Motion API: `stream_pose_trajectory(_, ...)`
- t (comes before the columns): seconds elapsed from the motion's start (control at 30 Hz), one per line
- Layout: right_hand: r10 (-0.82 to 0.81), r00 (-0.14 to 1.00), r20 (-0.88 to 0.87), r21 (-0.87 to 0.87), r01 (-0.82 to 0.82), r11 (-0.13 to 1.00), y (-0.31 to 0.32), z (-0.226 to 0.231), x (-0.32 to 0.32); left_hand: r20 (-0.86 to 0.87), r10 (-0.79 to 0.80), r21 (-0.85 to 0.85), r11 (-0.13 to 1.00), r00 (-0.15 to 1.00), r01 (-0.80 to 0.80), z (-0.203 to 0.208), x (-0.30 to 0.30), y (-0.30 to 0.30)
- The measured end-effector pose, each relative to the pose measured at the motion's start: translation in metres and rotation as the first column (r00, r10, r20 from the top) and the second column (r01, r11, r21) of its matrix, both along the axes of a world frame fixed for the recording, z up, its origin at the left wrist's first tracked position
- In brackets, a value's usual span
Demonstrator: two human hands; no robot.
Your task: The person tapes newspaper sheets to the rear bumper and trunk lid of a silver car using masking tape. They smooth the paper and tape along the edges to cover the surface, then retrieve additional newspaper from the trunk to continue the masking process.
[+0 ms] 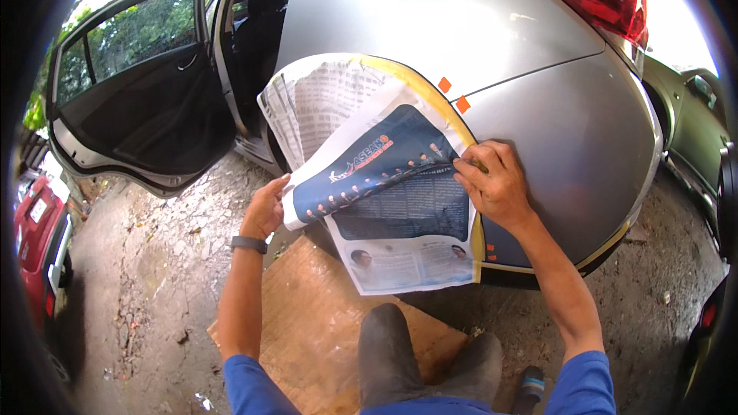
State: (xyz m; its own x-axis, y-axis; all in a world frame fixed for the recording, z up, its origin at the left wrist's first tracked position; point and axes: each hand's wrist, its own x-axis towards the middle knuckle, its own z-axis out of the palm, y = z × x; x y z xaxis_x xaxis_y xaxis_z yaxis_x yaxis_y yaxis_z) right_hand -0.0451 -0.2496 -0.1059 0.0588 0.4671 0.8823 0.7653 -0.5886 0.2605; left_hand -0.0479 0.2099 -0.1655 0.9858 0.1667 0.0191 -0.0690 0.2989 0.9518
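A newspaper sheet (380,155) with a dark blue printed page slants across the wheel area of a silver car (538,131). My left hand (266,206) is closed on its lower left edge, thumb on top. At the sheet's right end, my right hand (496,183) pinches the corner beside the yellow masking tape (430,94). Something small and yellowish shows between its fingers, too little to name. Other newspaper pages (323,100) lie fanned out behind, along the curved tape. A lower page (407,257) hangs below the blue one. The wheel is mostly hidden behind the paper.
Small orange tape pieces (463,104) stick to the bodywork. The rear car door (138,92) stands wide open at the left. Beneath me lies a brown board (307,315) on rough, cracked ground (154,284). A red car (38,246) and a dark green one (684,115) stand nearby.
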Motion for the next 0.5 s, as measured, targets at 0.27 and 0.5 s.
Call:
stream_pose_trajectory(0.27, 0.026, 0.999, -0.048, 0.052, -0.023, 0.998, -0.005, -0.005, 0.005, 0.273, 0.304, 0.036, 0.945, 0.913, -0.325, 0.048, -0.022, -0.004)
stream_pose_trajectory(0.5, 0.024, 0.999, -0.037, 0.064, -0.022, 0.998, -0.002, -0.003, -0.003, 0.396, 0.279, -0.091, 0.960, 0.875, -0.265, 0.089, -0.059, -0.011)
